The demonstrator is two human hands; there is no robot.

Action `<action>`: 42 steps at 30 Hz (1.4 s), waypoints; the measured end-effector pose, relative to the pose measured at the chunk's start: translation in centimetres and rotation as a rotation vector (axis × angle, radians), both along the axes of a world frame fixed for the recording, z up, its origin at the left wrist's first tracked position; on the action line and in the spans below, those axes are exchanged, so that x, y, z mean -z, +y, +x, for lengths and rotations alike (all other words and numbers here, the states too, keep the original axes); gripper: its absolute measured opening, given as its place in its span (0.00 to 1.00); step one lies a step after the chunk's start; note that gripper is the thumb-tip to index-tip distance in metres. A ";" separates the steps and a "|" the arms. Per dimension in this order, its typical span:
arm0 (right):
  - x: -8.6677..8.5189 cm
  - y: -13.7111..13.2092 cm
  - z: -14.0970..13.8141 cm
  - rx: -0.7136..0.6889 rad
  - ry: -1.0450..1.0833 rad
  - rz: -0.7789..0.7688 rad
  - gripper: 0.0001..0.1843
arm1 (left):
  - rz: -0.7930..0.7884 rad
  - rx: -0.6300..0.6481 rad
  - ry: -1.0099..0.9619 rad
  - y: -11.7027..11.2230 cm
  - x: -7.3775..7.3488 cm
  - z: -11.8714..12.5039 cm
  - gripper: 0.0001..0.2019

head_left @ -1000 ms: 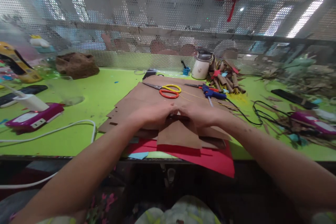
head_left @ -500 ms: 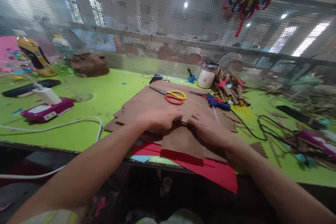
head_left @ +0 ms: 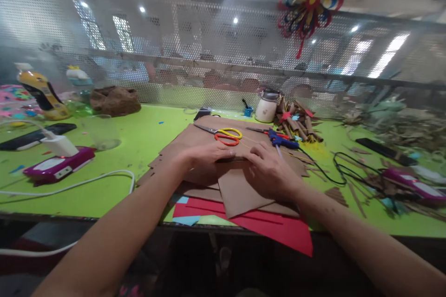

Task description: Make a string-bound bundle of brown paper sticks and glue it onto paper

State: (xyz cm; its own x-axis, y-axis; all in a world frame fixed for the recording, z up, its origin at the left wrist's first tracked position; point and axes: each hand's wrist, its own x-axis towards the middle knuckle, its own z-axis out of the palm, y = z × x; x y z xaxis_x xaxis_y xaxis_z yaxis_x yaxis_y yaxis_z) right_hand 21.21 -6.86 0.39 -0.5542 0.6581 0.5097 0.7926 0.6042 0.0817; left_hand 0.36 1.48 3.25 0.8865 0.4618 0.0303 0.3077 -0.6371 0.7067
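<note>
A small sheet of brown kraft paper lies over larger brown sheets, its far edge folded or rolled into a dark strip. My left hand is at the strip's left end, fingers laid along the top and pressed together on it; the thumb is hidden. My right hand grips the right end with bent fingers. Just beyond my fingers lie scissors with one yellow and one red handle. A blue glue gun rests to the right of them.
Red paper juts over the front edge of the green table. Purple power strips sit at both sides, with a white cable at left. Rolled brown paper pieces are heaped beside a white jar.
The small sheet's near end has swung slightly right and lies flatter. My left hand has gone from a curled grip to straighter fingers over the strip. The camera view has tilted up.
</note>
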 end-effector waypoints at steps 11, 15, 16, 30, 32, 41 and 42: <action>-1.1 1.1 -0.6 -0.070 0.325 -0.204 0.19 | -0.191 -0.126 -0.036 -1.0 0.2 -0.1 0.11; -2.3 3.5 -0.2 -0.107 0.375 -0.577 0.19 | -0.138 -0.098 -0.008 -0.4 0.2 0.0 0.11; -2.5 3.9 -0.2 -0.112 0.372 -0.657 0.16 | -0.116 -0.086 -0.001 -0.3 0.2 0.0 0.11; 0.3 4.2 1.1 -0.163 0.616 -0.878 0.17 | -0.036 0.017 0.012 0.0 1.4 0.8 0.13; 0.6 4.3 1.3 -0.163 0.715 -0.935 0.17 | -0.084 0.031 -0.020 0.0 1.5 0.8 0.13; 0.5 4.2 1.0 -0.076 1.031 -1.046 0.17 | -0.255 -0.068 0.023 -0.8 0.4 0.5 0.14; 0.5 4.1 1.0 -0.078 1.056 -1.072 0.17 | -0.253 -0.074 0.028 -0.8 0.3 0.5 0.14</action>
